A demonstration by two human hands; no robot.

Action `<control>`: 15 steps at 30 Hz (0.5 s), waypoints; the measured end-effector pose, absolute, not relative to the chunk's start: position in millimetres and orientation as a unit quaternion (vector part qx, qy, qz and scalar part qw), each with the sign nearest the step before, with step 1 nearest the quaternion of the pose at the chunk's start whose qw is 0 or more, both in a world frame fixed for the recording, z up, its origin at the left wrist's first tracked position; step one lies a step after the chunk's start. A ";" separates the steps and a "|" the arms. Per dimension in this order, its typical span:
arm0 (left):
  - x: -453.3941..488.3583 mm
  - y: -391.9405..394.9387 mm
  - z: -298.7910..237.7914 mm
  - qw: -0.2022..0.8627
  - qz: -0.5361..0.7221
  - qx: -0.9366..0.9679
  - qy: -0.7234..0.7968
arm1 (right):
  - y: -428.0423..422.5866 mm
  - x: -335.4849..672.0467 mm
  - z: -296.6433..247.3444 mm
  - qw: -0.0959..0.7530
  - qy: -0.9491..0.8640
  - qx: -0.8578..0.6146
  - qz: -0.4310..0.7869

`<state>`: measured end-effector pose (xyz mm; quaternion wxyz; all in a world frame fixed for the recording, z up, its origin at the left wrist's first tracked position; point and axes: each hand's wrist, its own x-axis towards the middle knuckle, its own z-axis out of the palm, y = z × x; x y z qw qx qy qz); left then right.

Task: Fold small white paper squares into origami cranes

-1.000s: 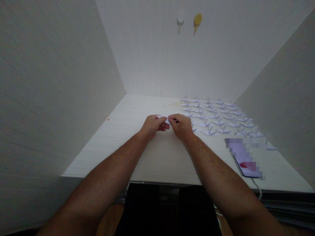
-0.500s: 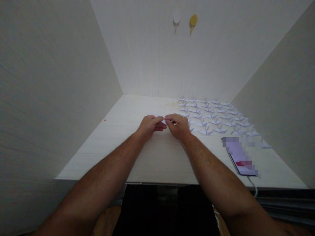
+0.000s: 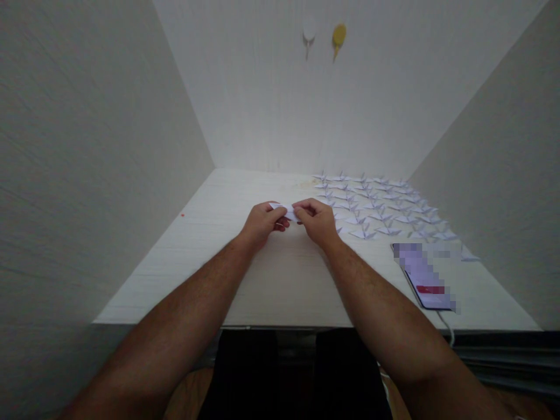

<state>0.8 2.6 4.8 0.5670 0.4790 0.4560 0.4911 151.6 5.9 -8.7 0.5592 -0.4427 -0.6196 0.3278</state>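
Note:
My left hand (image 3: 261,223) and my right hand (image 3: 318,221) meet over the middle of a white table (image 3: 210,256). Both pinch a small folded piece of white paper (image 3: 285,210) between fingers and thumbs, just above the tabletop. Most of the paper is hidden by my fingers. To the right of my right hand, several folded white paper cranes (image 3: 377,205) lie in rows on the table.
A phone (image 3: 425,276) with a cable lies near the table's front right edge. Plain walls close in the table on the left, back and right. Two small hooks, one white (image 3: 308,34) and one yellow (image 3: 338,37), hang on the back wall. A tiny red speck (image 3: 182,215) lies at the left.
My hands stay together on the paper, fingers shifting slightly. The view has drifted a little, so everything sits slightly further left in the frame.

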 end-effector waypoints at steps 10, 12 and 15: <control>3.5 -1.5 8.0 0.571 0.494 0.486 0.441 | 5.7 152.6 -1.0 0.536 -0.548 -0.450 0.458; 2.6 -1.1 7.0 0.580 0.497 0.480 0.432 | 5.4 152.6 -1.4 0.536 -0.552 -0.452 0.450; 1.2 0.2 4.8 0.590 0.505 0.475 0.414 | 5.7 152.6 -2.1 0.539 -0.549 -0.458 0.445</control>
